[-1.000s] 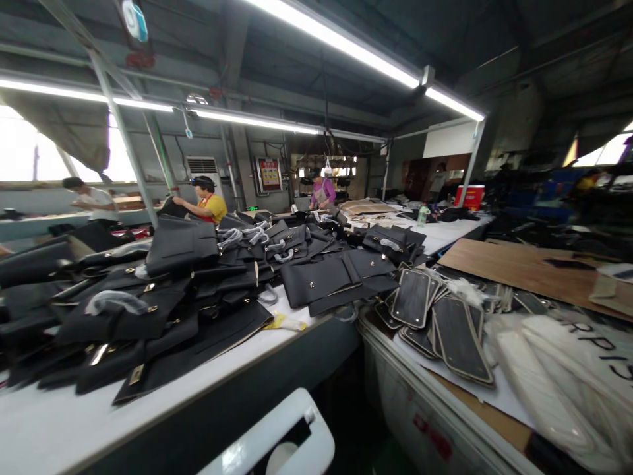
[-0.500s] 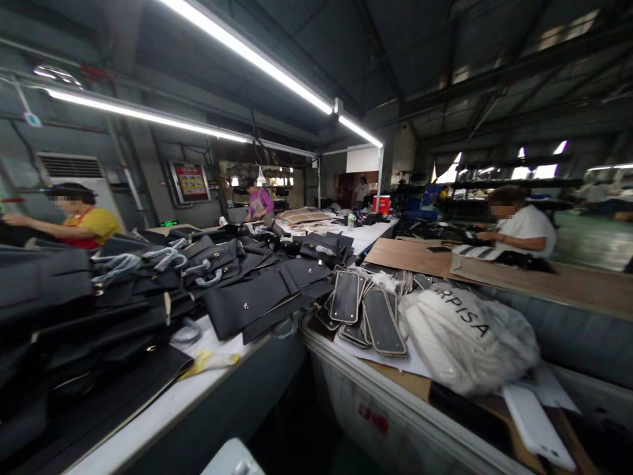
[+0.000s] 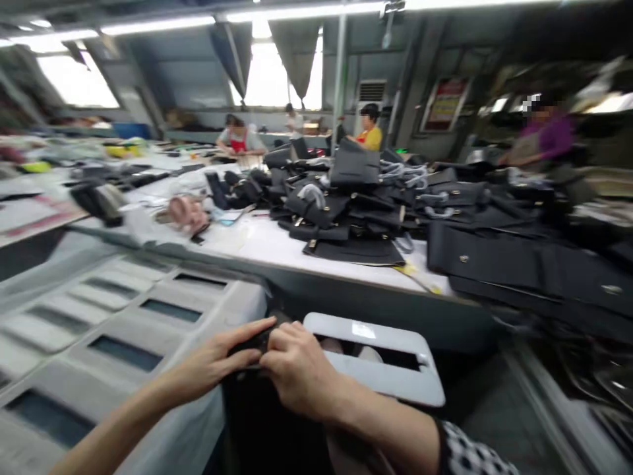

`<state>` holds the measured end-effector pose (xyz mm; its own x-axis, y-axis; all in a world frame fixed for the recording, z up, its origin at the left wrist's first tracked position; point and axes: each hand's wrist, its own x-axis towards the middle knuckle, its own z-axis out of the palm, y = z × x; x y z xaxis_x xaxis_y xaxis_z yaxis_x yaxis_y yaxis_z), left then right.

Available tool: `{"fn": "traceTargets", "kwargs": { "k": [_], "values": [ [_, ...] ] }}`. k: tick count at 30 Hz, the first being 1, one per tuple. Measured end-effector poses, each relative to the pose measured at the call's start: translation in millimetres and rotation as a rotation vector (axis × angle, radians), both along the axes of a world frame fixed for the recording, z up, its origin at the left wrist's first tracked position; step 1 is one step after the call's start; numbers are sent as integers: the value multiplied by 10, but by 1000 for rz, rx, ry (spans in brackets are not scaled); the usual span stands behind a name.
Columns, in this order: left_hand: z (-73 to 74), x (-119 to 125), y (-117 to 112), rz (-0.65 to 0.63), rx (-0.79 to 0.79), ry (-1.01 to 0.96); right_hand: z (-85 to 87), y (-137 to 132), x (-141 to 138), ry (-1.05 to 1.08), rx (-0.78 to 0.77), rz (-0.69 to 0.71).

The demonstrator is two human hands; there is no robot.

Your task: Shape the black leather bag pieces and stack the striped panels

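Workshop hall, strip lights overhead, bright windows at the back; long white table [image 3: 277,247] as landmark, with grey slotted trays [image 3: 123,310] stacked left of and below it. Just below the table's near edge, left hand [image 3: 212,363] and right hand [image 3: 297,373] meet, fingers curled and pinching one small dark piece [image 3: 254,343], right beside a white slotted frame [image 3: 390,379]. On the table's right half, one heap of black leather parts [image 3: 366,204]; behind the table, four people, blurred.
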<state>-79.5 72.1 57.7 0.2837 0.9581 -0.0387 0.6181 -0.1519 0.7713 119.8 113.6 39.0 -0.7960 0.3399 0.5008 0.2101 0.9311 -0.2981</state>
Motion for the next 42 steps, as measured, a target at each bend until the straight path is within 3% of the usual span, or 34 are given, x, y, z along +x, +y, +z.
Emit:
{"fn": "traceTargets", "kwargs": {
  "k": [3, 8, 14, 19, 24, 27, 35, 42],
  "values": [
    [-1, -90, -194, 50, -84, -1, -83, -12, -37, 79, -27, 66],
    [-1, 24, -146, -18, 17, 35, -97, -58, 130, 124, 0, 227],
    [18, 76, -196, -35, 75, 44, -218, -129, 235, 89, 56, 286],
    [100, 132, -150, 21, 38, 4, -129, -113, 219, 108, -22, 179],
    [28, 168, -124, 113, 25, -83, -88, -155, 136, 193, -53, 37],
    [-23, 170, -141, 129, 26, -95, -137, -195, 148, 203, -14, 45],
    [-134, 215, -186, 66, 113, -68, -187, -346, 398, 128, 183, 282],
    [-171, 236, -203, 36, 139, -53, -308, -528, 499, 177, 307, 275]
  ]
}}
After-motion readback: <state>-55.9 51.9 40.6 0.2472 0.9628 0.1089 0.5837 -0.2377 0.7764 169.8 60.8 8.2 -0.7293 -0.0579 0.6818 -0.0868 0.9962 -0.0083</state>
